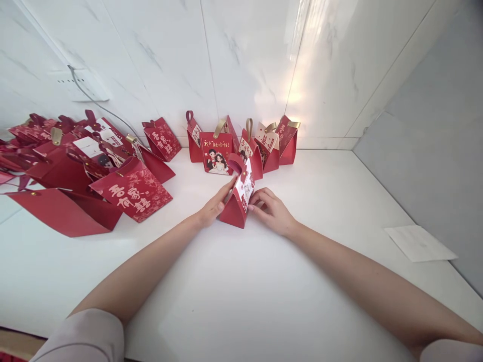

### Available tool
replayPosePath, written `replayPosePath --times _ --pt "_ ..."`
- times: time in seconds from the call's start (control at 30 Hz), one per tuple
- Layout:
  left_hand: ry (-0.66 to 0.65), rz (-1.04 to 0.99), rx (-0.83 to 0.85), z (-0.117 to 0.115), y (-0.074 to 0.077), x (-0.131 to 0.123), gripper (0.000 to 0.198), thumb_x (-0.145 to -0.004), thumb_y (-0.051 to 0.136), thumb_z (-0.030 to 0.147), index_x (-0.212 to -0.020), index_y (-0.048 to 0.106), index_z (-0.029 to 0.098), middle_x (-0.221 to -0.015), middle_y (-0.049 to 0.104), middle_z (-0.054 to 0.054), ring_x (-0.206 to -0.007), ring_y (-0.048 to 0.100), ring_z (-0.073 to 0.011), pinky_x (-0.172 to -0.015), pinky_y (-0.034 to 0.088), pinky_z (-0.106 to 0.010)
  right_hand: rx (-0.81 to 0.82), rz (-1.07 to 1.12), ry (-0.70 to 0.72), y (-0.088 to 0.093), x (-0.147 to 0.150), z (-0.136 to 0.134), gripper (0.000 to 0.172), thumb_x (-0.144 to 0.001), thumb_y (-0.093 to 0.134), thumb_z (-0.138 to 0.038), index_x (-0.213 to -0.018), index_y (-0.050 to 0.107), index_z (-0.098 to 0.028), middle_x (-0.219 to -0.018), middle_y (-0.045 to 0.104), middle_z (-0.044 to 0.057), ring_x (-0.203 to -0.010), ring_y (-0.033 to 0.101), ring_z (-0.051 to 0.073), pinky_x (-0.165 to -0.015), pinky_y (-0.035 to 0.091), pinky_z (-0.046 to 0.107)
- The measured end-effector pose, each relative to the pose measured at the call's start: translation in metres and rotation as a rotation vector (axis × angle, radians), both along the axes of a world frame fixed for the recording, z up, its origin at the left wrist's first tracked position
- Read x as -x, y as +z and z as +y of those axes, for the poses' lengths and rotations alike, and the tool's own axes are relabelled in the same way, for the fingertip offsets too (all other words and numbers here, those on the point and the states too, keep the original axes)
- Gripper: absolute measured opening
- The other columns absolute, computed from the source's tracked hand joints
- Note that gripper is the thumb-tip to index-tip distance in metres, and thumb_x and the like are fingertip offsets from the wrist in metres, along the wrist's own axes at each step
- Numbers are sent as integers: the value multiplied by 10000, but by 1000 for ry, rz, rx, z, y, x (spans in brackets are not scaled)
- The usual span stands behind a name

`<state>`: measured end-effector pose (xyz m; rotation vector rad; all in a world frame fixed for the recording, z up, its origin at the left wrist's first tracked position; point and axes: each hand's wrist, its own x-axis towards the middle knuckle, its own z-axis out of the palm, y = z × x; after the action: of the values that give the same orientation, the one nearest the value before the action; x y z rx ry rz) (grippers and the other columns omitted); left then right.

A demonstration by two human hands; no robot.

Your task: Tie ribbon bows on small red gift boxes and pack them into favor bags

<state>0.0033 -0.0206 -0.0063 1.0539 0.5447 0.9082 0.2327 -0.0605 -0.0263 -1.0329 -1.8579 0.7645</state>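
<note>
A small red paper gift box [236, 212] with a white printed front and a dark red ribbon loop stands upright on the white table. My left hand [216, 205] presses along its left side, fingers partly hidden behind it. On the opposite side, my right hand [272, 210] has curled fingers with the thumb and fingertips against the box. The box is held between both hands. Just behind it stand several finished-looking boxes, among them one with a printed couple [218, 153] and a red one with a gold ribbon loop [289, 143].
Many red gift boxes are heaped at the left, with a flowered box [141, 193] and an open-sided red box [71, 213] nearest. A white paper sheet [419, 243] lies at the right edge. Behind the table are a marbled tile wall and a wall socket [80, 83] with a cable.
</note>
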Motion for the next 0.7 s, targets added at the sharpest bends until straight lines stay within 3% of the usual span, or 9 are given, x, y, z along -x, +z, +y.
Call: replayPosePath --times 0.07,0.13,0.23,0.33,0.5,0.7 --pt "-62 140 -146 -2 5 1 758 -541 901 233 -1249 638 178 -1297 624 -142 -1388 387 -399 -1142 369 -467 6 11 2 1 -1 0 234 -936 525 -473 -970 595 -253 -1064 552 82 -992 595 224 -787 555 384" --pt "-24 260 -248 -3 6 0 732 -547 883 160 -1239 643 166 -1289 622 -149 -1384 389 -399 -1155 343 -466 -20 -14 20 2 -2 -1 258 -913 561 -486 -1027 577 -254 -1152 539 101 -1107 569 246 -896 533 426" --pt "106 382 -383 -2 2 -1 733 -566 851 112 -1262 626 158 -1344 580 -143 -1395 366 -384 -1189 268 -455 -60 -85 49 4 -2 -3 466 -781 718 -514 -1105 521 -243 -1411 412 139 -1372 384 308 -1112 377 513" --pt "127 440 -479 1 -3 0 757 -609 831 150 -1322 579 190 -1377 557 -119 -1383 380 -367 -1181 268 -450 -13 -86 47 2 -2 -3 522 -707 778 -519 -1046 496 -238 -1484 355 141 -1461 249 318 -1155 315 522" --pt "-79 363 -454 3 -3 5 726 -655 820 291 -1328 574 180 -1405 533 -136 -1323 449 -397 -1096 388 -451 106 82 90 -2 -3 2 446 -681 805 -487 -871 486 -241 -1342 477 114 -1302 472 272 -1106 385 462" --pt "-59 240 -298 2 1 -2 733 -598 862 425 -1240 636 154 -1298 610 -161 -1286 495 -398 -1063 423 -431 252 276 137 2 -2 5 391 -775 706 -546 -853 482 -235 -1344 512 85 -1235 523 233 -1079 389 431"
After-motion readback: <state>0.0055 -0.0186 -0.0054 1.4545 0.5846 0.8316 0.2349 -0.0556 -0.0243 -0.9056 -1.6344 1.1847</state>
